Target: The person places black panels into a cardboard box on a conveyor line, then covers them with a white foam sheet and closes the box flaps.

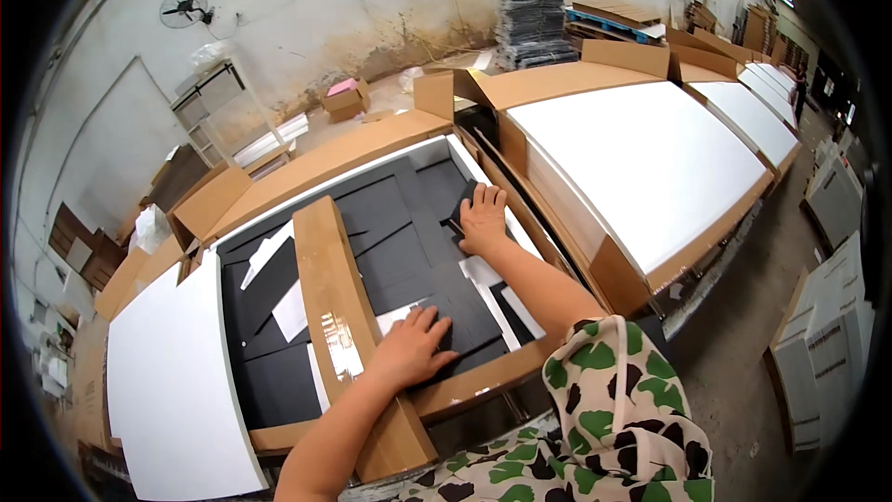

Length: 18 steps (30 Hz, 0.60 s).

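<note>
In front of me lies an open cardboard carton (pixel 465 391) lined with white foam (pixel 219 335) and packed with dark grey panels (pixel 395 200). My left hand (pixel 413 350) rests with fingers spread on a dark panel, beside a long, narrow cardboard box (pixel 325 265) laid across the carton. At the carton's right side, my right hand (pixel 483 220) has its fingers bent around a small black piece (pixel 464 204), partly hidden by the hand. White sheets (pixel 290 311) show between the panels left of the narrow box.
A large white foam sheet (pixel 177 381) lies at the left. More cartons with white tops (pixel 641 163) run in a line to the right. Along the wall are a flat stack of wrapped goods (pixel 531 30), a small carton (pixel 346 100) and fans (pixel 186 7). White packages (pixel 822 353) stand at far right.
</note>
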Each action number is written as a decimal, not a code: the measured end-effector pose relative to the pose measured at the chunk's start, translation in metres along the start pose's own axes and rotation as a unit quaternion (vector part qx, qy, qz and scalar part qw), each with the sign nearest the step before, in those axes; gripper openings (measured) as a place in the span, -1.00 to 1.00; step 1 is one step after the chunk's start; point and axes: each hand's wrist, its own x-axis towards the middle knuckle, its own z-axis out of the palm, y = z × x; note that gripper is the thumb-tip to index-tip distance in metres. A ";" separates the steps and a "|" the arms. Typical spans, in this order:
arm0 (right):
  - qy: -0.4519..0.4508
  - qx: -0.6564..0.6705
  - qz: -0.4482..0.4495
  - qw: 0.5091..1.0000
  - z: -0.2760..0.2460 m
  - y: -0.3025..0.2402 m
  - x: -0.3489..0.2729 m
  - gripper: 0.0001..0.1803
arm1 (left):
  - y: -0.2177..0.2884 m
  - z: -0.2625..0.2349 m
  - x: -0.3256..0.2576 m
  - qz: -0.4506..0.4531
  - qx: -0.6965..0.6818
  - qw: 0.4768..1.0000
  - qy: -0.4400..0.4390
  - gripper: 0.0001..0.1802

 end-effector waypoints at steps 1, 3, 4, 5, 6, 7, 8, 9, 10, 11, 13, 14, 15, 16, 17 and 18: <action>-0.016 -0.024 0.000 1.000 0.013 -0.003 0.007 -0.16 | -0.002 0.001 0.001 0.007 -0.007 1.000 0.006 -0.37; -0.069 0.002 0.019 0.997 0.027 -0.017 0.013 -0.14 | 0.000 -0.001 -0.002 -0.001 -0.014 1.000 0.004 -0.37; -0.057 0.008 0.038 0.998 0.034 -0.024 0.015 -0.09 | 0.000 -0.005 -0.002 -0.008 -0.012 1.000 -0.005 -0.37; -0.082 0.032 0.054 0.995 0.032 -0.026 0.011 -0.05 | 0.000 -0.003 -0.003 -0.014 -0.019 1.000 -0.007 -0.37; -0.065 0.041 0.045 0.996 0.034 -0.027 0.009 -0.12 | -0.002 -0.002 -0.003 -0.018 -0.023 1.000 -0.010 -0.37; -0.049 0.051 0.036 0.997 0.039 -0.029 0.008 -0.19 | -0.003 -0.001 -0.004 -0.023 -0.027 0.999 -0.013 -0.36; -0.054 0.046 0.036 0.997 0.050 -0.022 0.008 -0.19 | -0.001 -0.001 -0.002 -0.018 -0.031 0.999 -0.011 -0.37; 0.007 0.035 0.013 0.999 0.067 -0.018 0.011 -0.30 | 0.001 -0.002 0.001 -0.016 -0.035 0.999 -0.011 -0.37; 0.066 0.024 -0.010 0.997 0.084 -0.013 0.012 -0.41 | 0.003 -0.003 0.004 -0.011 -0.038 0.999 -0.007 -0.37; 0.066 0.028 -0.012 0.997 0.087 -0.018 0.014 -0.41 | 0.002 -0.006 0.002 -0.013 -0.034 0.999 -0.006 -0.37; -0.071 0.198 -0.049 0.977 0.092 -0.026 0.014 -0.55 | 0.001 -0.002 0.000 -0.015 -0.037 0.999 -0.005 -0.37; -0.024 0.099 -0.106 0.989 0.090 -0.031 0.009 -0.58 | -0.001 -0.001 -0.001 -0.015 -0.038 0.999 -0.003 -0.38; -0.023 0.105 -0.106 0.989 0.088 -0.032 0.010 -0.58 | -0.003 -0.001 -0.001 -0.018 -0.034 0.999 -0.006 -0.38; -0.022 0.129 -0.049 0.990 0.086 -0.033 0.011 -0.57 | -0.004 -0.001 -0.002 -0.017 -0.033 0.999 -0.004 -0.38; -0.023 0.149 0.009 0.989 0.084 -0.029 0.011 -0.56 | -0.002 0.000 -0.001 -0.014 -0.035 0.999 0.000 -0.38; -0.030 0.148 0.034 0.988 0.083 -0.025 0.013 -0.50 | -0.001 -0.003 -0.001 -0.014 -0.037 0.999 -0.002 -0.38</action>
